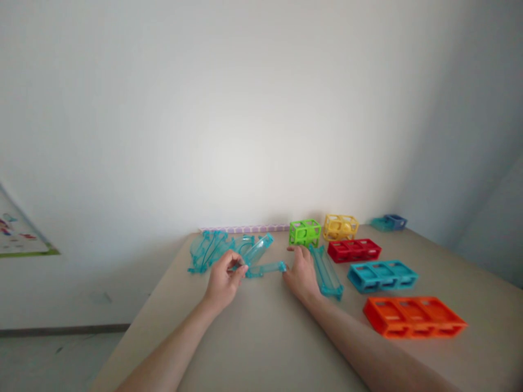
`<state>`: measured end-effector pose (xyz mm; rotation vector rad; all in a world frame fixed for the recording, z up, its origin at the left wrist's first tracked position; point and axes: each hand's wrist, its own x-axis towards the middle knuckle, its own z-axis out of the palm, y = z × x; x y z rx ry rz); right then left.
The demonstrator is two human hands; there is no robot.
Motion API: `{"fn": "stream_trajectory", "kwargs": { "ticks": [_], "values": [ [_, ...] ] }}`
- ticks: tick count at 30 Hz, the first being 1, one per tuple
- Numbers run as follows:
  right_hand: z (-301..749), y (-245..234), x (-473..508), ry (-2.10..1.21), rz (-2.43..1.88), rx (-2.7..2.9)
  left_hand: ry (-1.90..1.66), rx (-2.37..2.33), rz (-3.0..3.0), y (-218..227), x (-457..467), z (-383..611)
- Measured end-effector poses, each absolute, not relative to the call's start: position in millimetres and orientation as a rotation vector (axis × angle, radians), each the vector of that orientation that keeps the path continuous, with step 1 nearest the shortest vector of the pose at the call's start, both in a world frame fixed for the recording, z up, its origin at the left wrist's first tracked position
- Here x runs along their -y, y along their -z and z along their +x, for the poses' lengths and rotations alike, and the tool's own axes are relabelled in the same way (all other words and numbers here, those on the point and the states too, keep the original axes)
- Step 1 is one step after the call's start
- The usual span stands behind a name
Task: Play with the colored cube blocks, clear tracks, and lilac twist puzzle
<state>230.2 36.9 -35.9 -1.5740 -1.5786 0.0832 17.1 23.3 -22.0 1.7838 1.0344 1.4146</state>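
A short clear teal track piece (266, 268) lies on the beige table (261, 337) between my hands. My left hand (223, 280) pinches its left end with fingers closed. The right end of the piece meets the fingers of my right hand (301, 272), which rests on the table with fingers curled. A long teal track (326, 270) lies just right of my right hand. A heap of several clear teal track pieces (216, 247) sits behind my left hand.
Open-frame blocks stand to the right: green (304, 232), yellow (340, 226), red (353, 249), blue (382, 275), orange (413, 316). Small blue pieces (389, 222) sit at the far right corner. A purple strip (245, 229) lies along the wall.
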Motion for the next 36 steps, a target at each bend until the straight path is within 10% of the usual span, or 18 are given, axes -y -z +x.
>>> {"fn": "stream_trajectory", "kwargs": {
  "ticks": [24, 36],
  "values": [
    [215.5, 16.7, -13.4, -0.697, -1.065, 1.803, -1.105, -0.875, 1.681, 21.7, -18.4, 21.0],
    [226.3, 19.1, -19.4, -0.243, -1.371, 1.749, -0.989, -0.829, 1.624, 29.8, -19.7, 21.0]
  ]
}}
